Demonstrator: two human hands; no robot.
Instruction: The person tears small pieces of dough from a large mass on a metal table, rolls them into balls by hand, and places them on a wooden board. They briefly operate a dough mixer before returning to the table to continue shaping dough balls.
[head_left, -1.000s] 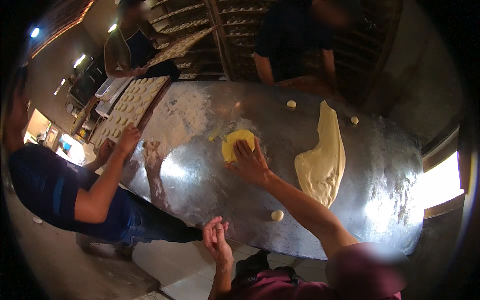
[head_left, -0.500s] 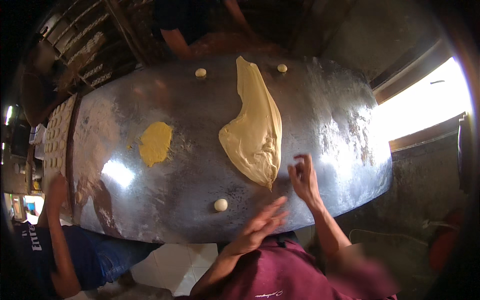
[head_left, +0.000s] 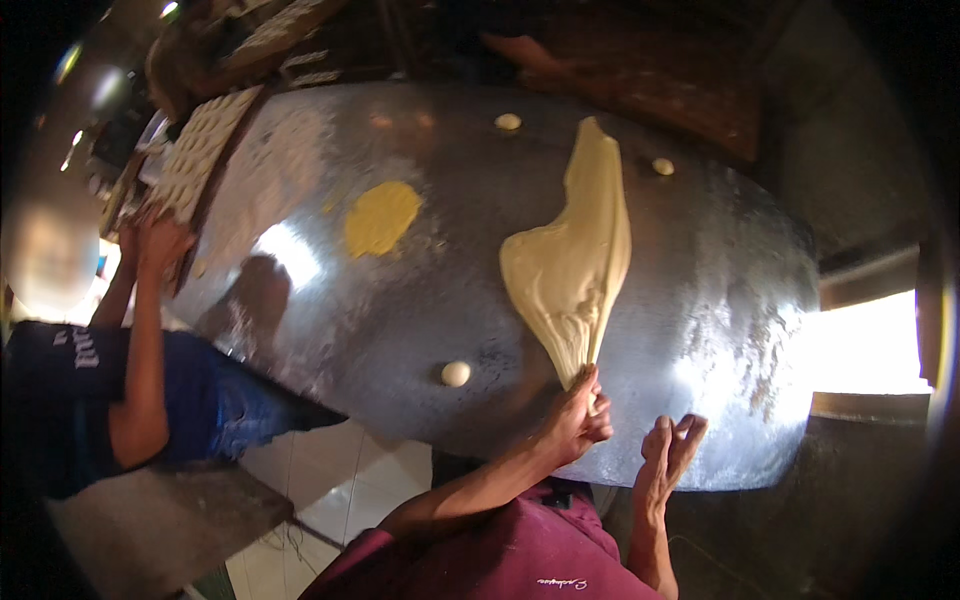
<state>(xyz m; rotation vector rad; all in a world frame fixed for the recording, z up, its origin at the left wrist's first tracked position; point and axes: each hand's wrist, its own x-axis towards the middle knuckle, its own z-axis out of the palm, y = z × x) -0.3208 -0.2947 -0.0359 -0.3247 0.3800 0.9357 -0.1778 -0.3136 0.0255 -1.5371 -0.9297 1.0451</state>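
A long sheet of pale yellow dough [head_left: 570, 250] lies stretched across the shiny metal table, narrow at its far tip and wide in the middle. Its near end is gathered into a twisted tail. My left hand [head_left: 578, 418] is closed round that tail at the table's near edge, and the dough is drawn taut and creased toward it. To the right, over the table's edge, my right hand [head_left: 672, 450] is off the dough, fingers apart and partly bent, holding nothing. A small dough ball [head_left: 456, 374] sits left of my left hand.
Two more dough balls, one [head_left: 508, 122] and another [head_left: 663, 166], sit at the far side. A flat yellow patch [head_left: 383, 218] lies to the left on the metal table [head_left: 440, 290]. A co-worker's hands [head_left: 160, 240] are at a tray of dough pieces [head_left: 205, 145].
My left hand has taken hold of the dough's near end and pulled it toward me. My right hand has moved back from beside the dough. The view has shifted; the co-worker's hands are now together.
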